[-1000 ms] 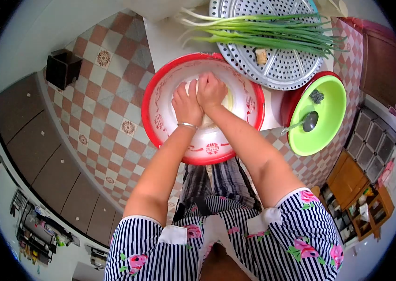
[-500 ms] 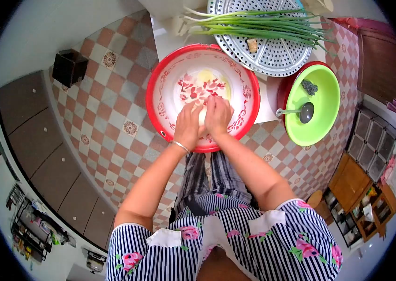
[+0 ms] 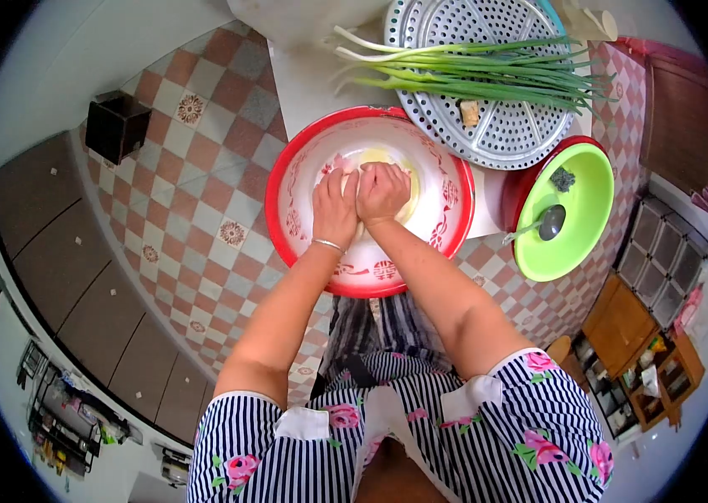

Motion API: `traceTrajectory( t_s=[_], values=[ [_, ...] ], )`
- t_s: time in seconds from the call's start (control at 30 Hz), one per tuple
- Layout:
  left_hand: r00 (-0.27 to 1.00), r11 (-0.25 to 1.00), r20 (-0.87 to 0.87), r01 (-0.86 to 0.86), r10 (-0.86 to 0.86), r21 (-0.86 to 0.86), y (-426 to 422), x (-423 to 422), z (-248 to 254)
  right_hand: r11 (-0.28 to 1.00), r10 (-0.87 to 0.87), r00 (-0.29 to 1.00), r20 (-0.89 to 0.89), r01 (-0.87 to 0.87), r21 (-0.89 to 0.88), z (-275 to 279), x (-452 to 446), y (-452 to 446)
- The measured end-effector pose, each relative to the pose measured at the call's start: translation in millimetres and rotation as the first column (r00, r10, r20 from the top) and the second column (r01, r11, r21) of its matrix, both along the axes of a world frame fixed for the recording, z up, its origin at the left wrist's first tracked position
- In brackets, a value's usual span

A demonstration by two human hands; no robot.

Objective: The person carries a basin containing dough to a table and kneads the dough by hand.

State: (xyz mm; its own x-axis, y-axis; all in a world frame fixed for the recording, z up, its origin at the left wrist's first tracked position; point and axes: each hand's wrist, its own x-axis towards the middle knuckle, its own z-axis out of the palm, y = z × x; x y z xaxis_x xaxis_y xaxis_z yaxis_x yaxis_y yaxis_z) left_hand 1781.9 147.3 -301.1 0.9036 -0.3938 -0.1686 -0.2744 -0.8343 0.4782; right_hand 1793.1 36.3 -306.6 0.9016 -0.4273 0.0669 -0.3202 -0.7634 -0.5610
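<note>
A white enamel basin (image 3: 273,197) with a red rim and red printed patterns sits before me. Inside it, a pale lump of dough (image 3: 360,228) lies mostly hidden beneath my hands. My left hand (image 3: 336,206) wears a thin bracelet at the wrist, and its fingers curl over the dough from the left. Close beside it, my right hand (image 3: 382,193) is closed, pressing the dough with its knuckles up. The two hands touch or nearly touch. The basin's yellowish and red printed bottom shows just beyond the fingers.
Behind the basin, a perforated metal steamer tray (image 3: 505,138) holds green onions (image 3: 471,77) and a piece of ginger (image 3: 469,112). To the right, a lime-green basin (image 3: 568,256) holds a ladle (image 3: 550,223) and a scouring pad (image 3: 563,178). A dark bin (image 3: 117,127) stands on the tiled floor.
Both hands have moved forward in the basin, and my right hand has closed more over the dough. The basin and the things around it appear lower in the view.
</note>
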Motion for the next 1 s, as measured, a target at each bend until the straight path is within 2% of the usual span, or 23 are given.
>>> traceTrajectory(
  t_s=[0.07,0.17,0.27,0.3,0.4,0.43,0.53,0.57,0.6,0.63,0.67,0.73,0.8,0.93,1.0],
  values=[
    [0.999,1.000,-0.039,0.002,-0.001,0.025,-2.2,10.7,-2.4,1.000,-0.003,1.000,-0.012,0.003,0.000,-2.5,15.5,-0.8],
    [1.000,0.998,-0.008,-0.023,0.023,0.059,-5.7,23.0,-11.7,1.000,-0.010,1.000,-0.020,0.010,0.007,-9.9,35.0,-2.7],
    [0.968,0.993,-0.230,-0.086,0.101,0.076,-12.8,42.3,3.7,0.999,-0.014,0.999,-0.049,0.016,0.044,-7.0,53.6,-2.0],
    [0.980,0.992,-0.157,-0.116,0.121,0.039,-14.1,41.4,-0.7,0.998,-0.036,0.997,-0.064,0.040,0.054,-6.5,57.5,-1.6],
    [0.986,0.994,-0.129,-0.101,0.106,0.044,-13.3,43.6,-7.5,0.993,0.006,0.973,-0.231,0.020,0.113,2.4,65.3,-5.1],
    [0.967,0.993,-0.226,-0.104,0.113,0.051,-12.7,42.7,-5.8,0.993,0.034,0.956,-0.290,0.002,0.122,3.0,63.1,-7.9],
    [0.991,0.977,-0.008,-0.130,0.131,-0.169,-11.1,10.6,24.6,0.900,0.200,0.868,-0.455,0.021,0.435,16.3,45.0,-31.1],
    [0.970,0.978,-0.221,-0.133,0.096,-0.160,-4.3,-1.3,45.4,0.900,0.167,0.857,-0.487,0.069,0.430,30.0,26.8,-32.5],
    [0.943,0.975,-0.315,-0.159,0.104,-0.154,-2.0,-13.1,69.9,0.932,0.128,0.842,-0.524,0.078,0.353,54.7,8.2,-28.7],
    [0.907,0.972,-0.406,-0.185,0.111,-0.147,-1.2,-24.9,87.5,0.981,0.124,0.847,-0.517,-0.027,0.191,65.6,-15.0,-21.0],
    [0.930,0.971,-0.348,-0.183,0.120,-0.153,3.6,-46.4,75.4,0.983,0.146,0.861,-0.487,-0.073,0.166,83.4,-28.9,-16.1],
    [0.981,0.982,-0.192,-0.070,0.036,-0.173,10.4,-64.3,74.0,0.994,0.085,0.951,-0.297,-0.060,0.091,78.2,-64.5,-2.8],
    [0.993,0.994,-0.114,-0.046,0.034,-0.103,8.6,-75.2,56.1,1.000,-0.004,0.998,-0.061,0.006,0.026,52.6,-89.2,7.1],
    [0.997,0.997,0.024,-0.073,0.074,-0.030,-0.7,-65.5,32.5,0.998,0.061,0.995,0.076,-0.059,-0.029,27.1,-69.4,2.3],
    [0.994,0.994,0.020,-0.104,0.104,-0.016,-3.8,-52.4,25.4,0.996,0.087,0.992,0.087,-0.084,-0.036,20.3,-54.3,-0.4]
  ],
)
